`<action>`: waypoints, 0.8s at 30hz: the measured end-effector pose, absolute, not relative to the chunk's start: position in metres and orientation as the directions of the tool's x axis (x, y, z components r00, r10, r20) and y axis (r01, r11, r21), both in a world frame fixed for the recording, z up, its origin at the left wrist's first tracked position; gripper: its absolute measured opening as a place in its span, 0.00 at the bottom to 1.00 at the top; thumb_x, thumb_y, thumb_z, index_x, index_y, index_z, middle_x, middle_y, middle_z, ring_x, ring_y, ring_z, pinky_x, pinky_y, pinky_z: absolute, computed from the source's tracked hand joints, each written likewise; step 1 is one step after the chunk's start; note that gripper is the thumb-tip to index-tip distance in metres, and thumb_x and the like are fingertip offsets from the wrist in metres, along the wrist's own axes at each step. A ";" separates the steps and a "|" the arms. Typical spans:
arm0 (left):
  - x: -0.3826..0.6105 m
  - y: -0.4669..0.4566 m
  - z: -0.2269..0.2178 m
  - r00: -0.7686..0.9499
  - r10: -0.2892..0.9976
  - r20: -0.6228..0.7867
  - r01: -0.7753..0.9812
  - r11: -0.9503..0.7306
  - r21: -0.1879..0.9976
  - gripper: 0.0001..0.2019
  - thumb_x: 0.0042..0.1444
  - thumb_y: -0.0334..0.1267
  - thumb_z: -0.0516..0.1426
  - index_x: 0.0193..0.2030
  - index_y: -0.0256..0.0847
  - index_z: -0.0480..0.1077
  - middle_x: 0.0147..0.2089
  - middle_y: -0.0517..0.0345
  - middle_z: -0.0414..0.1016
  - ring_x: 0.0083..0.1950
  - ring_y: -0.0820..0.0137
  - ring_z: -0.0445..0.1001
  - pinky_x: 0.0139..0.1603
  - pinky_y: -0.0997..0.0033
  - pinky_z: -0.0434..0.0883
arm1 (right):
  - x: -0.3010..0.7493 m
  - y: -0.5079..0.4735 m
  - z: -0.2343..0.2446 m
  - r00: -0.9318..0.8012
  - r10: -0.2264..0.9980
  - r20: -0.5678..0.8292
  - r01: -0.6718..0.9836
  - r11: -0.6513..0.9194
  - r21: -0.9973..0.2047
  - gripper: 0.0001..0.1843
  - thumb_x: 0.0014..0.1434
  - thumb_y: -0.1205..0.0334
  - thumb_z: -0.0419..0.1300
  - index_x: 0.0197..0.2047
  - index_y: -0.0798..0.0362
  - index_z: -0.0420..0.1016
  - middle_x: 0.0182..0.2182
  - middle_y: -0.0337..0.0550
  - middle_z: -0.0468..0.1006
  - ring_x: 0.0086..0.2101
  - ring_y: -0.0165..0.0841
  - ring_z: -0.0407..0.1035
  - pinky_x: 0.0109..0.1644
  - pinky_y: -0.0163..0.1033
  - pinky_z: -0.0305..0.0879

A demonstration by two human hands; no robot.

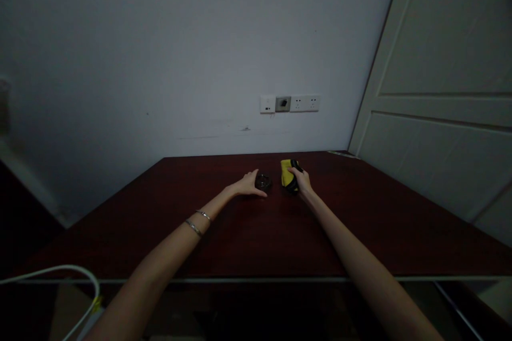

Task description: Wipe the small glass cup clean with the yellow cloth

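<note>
Left hand point(248, 184) cupped round left side of dish point(264, 183), seemingly to steady it; cannot tell if fingers grip firmly. Dish on far half of desk point(248, 245), left of cloth point(285, 175). Right hand point(303, 180) grasping yellow-black cloth, bunched, probably for compact hold. Sockets point(304, 103) on far wall point(200, 64), likely serving desk. No legible brands, labels, writing.
</note>
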State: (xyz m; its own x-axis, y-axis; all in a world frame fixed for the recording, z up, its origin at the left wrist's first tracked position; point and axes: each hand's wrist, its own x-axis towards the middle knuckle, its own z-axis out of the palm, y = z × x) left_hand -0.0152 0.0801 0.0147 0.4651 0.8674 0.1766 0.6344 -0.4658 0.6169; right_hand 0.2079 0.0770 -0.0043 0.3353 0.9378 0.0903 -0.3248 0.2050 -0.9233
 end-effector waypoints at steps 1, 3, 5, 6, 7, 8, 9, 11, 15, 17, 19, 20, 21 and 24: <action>-0.013 0.080 0.011 0.466 0.867 0.174 0.649 -0.469 0.598 0.59 0.20 0.52 0.68 0.62 0.32 0.51 0.63 0.31 0.52 0.64 0.43 0.48 0.61 0.52 0.52 | 0.208 0.078 -0.007 0.334 0.939 0.083 -0.319 0.195 -0.927 0.13 0.37 0.61 0.63 0.30 0.55 0.72 0.22 0.37 0.76 0.23 0.32 0.70 0.27 0.35 0.68; -0.009 0.082 0.006 0.470 0.867 0.163 0.683 -0.475 0.555 0.61 0.20 0.53 0.67 0.63 0.32 0.48 0.63 0.30 0.51 0.64 0.41 0.48 0.60 0.51 0.52 | 0.208 0.078 -0.011 0.326 0.942 0.072 -0.307 0.178 -0.935 0.13 0.37 0.61 0.63 0.30 0.55 0.72 0.21 0.37 0.76 0.23 0.32 0.70 0.26 0.35 0.68; -0.006 0.085 0.003 0.477 0.867 0.143 0.715 -0.478 0.511 0.62 0.21 0.54 0.67 0.64 0.32 0.46 0.63 0.29 0.50 0.64 0.41 0.48 0.59 0.51 0.53 | 0.208 0.078 -0.013 0.312 0.947 0.070 -0.296 0.167 -0.940 0.12 0.37 0.61 0.63 0.29 0.56 0.73 0.21 0.38 0.76 0.23 0.32 0.70 0.26 0.35 0.68; -0.004 0.087 0.002 0.482 0.866 0.134 0.726 -0.480 0.492 0.62 0.22 0.55 0.67 0.64 0.32 0.45 0.63 0.29 0.50 0.64 0.41 0.48 0.59 0.51 0.53 | 0.208 0.078 -0.014 0.304 0.950 0.069 -0.292 0.162 -0.943 0.13 0.37 0.61 0.63 0.29 0.56 0.73 0.22 0.38 0.76 0.23 0.32 0.70 0.26 0.35 0.68; -0.004 0.089 0.001 0.484 0.866 0.127 0.735 -0.481 0.478 0.62 0.22 0.55 0.66 0.64 0.32 0.44 0.63 0.29 0.50 0.64 0.41 0.49 0.59 0.51 0.53 | 0.208 0.078 -0.014 0.296 0.953 0.069 -0.287 0.158 -0.945 0.13 0.37 0.61 0.63 0.29 0.56 0.73 0.21 0.38 0.76 0.22 0.32 0.70 0.26 0.35 0.67; -0.003 0.090 0.001 0.488 0.864 0.125 0.739 -0.485 0.467 0.62 0.23 0.55 0.66 0.64 0.32 0.44 0.63 0.29 0.50 0.63 0.41 0.49 0.58 0.52 0.54 | 0.208 0.079 -0.015 0.289 0.955 0.069 -0.283 0.155 -0.947 0.13 0.37 0.61 0.63 0.29 0.56 0.73 0.21 0.38 0.76 0.22 0.32 0.70 0.25 0.35 0.67; -0.003 0.092 0.000 0.493 0.861 0.125 0.741 -0.491 0.459 0.61 0.23 0.55 0.66 0.64 0.31 0.44 0.62 0.29 0.51 0.63 0.42 0.50 0.58 0.52 0.54 | 0.207 0.079 -0.015 0.283 0.957 0.070 -0.279 0.152 -0.948 0.13 0.37 0.61 0.63 0.29 0.56 0.73 0.21 0.38 0.76 0.22 0.32 0.70 0.25 0.34 0.67; -0.003 0.094 0.000 0.507 0.852 0.129 0.741 -0.508 0.439 0.59 0.25 0.54 0.66 0.63 0.31 0.46 0.61 0.30 0.54 0.62 0.45 0.54 0.57 0.55 0.56 | 0.207 0.079 -0.015 0.274 0.959 0.070 -0.273 0.148 -0.951 0.13 0.37 0.61 0.63 0.29 0.56 0.73 0.21 0.38 0.76 0.22 0.32 0.70 0.25 0.34 0.67; -0.004 0.098 0.000 0.516 0.843 0.152 0.749 -0.530 0.397 0.49 0.30 0.50 0.66 0.59 0.30 0.55 0.55 0.35 0.63 0.55 0.51 0.64 0.54 0.60 0.62 | 0.206 0.078 -0.015 0.257 0.964 0.068 -0.258 0.136 -0.957 0.12 0.38 0.61 0.62 0.30 0.56 0.73 0.23 0.39 0.77 0.24 0.33 0.71 0.27 0.35 0.68; -0.003 0.099 0.000 0.507 0.845 0.167 0.754 -0.529 0.389 0.46 0.30 0.49 0.66 0.57 0.31 0.58 0.53 0.37 0.65 0.53 0.52 0.66 0.52 0.62 0.63 | 0.205 0.077 -0.015 0.254 0.965 0.066 -0.246 0.131 -0.960 0.12 0.38 0.61 0.62 0.30 0.56 0.73 0.23 0.39 0.77 0.24 0.33 0.71 0.27 0.35 0.68; -0.003 0.099 0.001 0.501 0.846 0.181 0.755 -0.530 0.386 0.44 0.29 0.48 0.66 0.55 0.32 0.60 0.52 0.40 0.67 0.52 0.54 0.67 0.51 0.63 0.64 | 0.204 0.075 -0.015 0.252 0.965 0.068 -0.233 0.129 -0.964 0.12 0.38 0.61 0.62 0.30 0.55 0.73 0.23 0.39 0.77 0.25 0.33 0.71 0.28 0.35 0.68; -0.002 0.099 0.001 0.495 0.849 0.187 0.757 -0.526 0.387 0.43 0.29 0.48 0.67 0.54 0.32 0.61 0.51 0.41 0.68 0.51 0.54 0.67 0.50 0.63 0.65 | 0.204 0.074 -0.014 0.251 0.965 0.069 -0.228 0.129 -0.965 0.13 0.38 0.61 0.62 0.31 0.55 0.73 0.23 0.39 0.77 0.25 0.33 0.71 0.28 0.35 0.67; -0.001 0.099 0.002 0.487 0.852 0.191 0.759 -0.521 0.391 0.42 0.29 0.47 0.67 0.53 0.33 0.62 0.50 0.42 0.69 0.51 0.55 0.68 0.50 0.64 0.65 | 0.204 0.074 -0.014 0.250 0.966 0.071 -0.223 0.128 -0.966 0.13 0.39 0.60 0.62 0.31 0.55 0.73 0.23 0.39 0.77 0.25 0.33 0.71 0.27 0.35 0.67; 0.001 0.095 0.003 0.457 0.866 0.204 0.751 -0.499 0.433 0.39 0.27 0.45 0.67 0.51 0.34 0.65 0.48 0.46 0.71 0.50 0.57 0.69 0.51 0.65 0.65 | 0.203 0.073 -0.013 0.252 0.965 0.080 -0.209 0.135 -0.969 0.13 0.39 0.60 0.62 0.31 0.55 0.73 0.22 0.39 0.76 0.24 0.33 0.70 0.27 0.35 0.67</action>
